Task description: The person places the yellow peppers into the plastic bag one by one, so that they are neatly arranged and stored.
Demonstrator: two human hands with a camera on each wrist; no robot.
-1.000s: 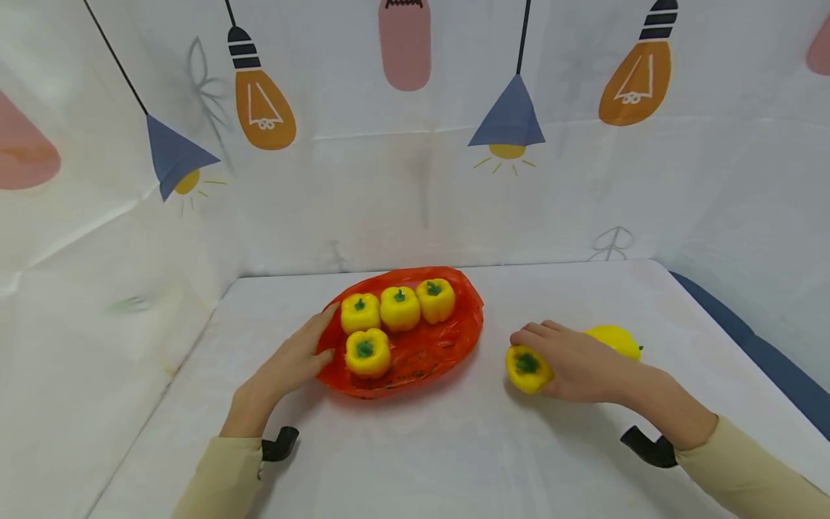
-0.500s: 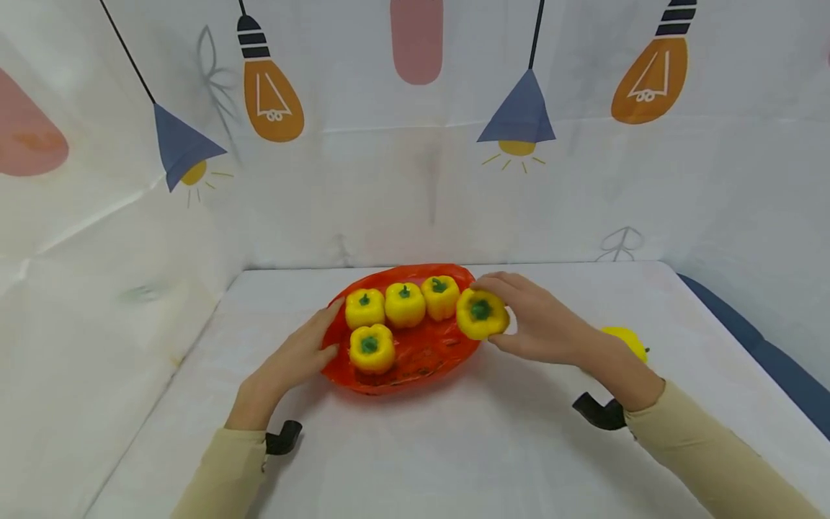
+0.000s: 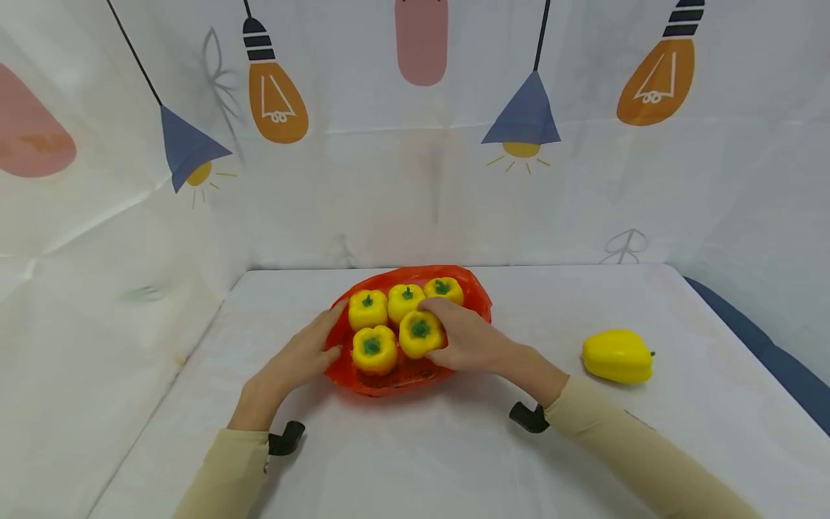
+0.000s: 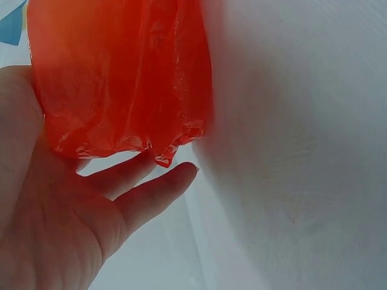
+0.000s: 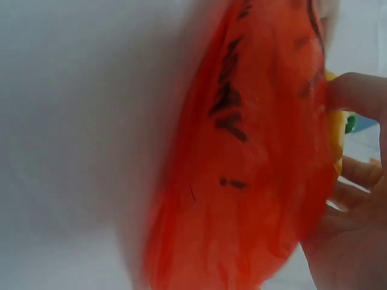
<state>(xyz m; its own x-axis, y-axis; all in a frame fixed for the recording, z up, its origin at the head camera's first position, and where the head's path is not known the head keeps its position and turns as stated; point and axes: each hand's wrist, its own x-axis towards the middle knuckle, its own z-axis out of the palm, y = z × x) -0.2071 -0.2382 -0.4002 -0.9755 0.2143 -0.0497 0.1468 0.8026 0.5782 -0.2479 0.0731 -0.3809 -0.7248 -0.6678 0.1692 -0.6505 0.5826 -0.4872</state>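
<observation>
My right hand (image 3: 470,339) grips a yellow bell pepper (image 3: 421,334) by its side, its green stem toward me, over the front right of a red oval tray (image 3: 476,294) wrapped in thin plastic. Several more yellow bell peppers (image 3: 375,351) sit in it, stems up, mostly in a back row. At the tray's left end my left hand (image 3: 295,358) rests with spread, loosely bent fingers against the rim. In the left wrist view its fingers (image 4: 158,192) lie along the crinkled red plastic (image 4: 121,78). Black lettering marks the tray's front in the right wrist view.
One yellow bell pepper (image 3: 619,356) lies on its side on the white table (image 3: 402,461), to the right of my right arm. A white sheet (image 3: 376,194) printed with lamps and bulbs hangs behind. Dark blue material (image 3: 746,331) shows past the right table edge.
My right hand has carried the bell pepper left from the table to above the tray's front right. The left hand has stayed at the tray's rim. The view has shifted slightly.
</observation>
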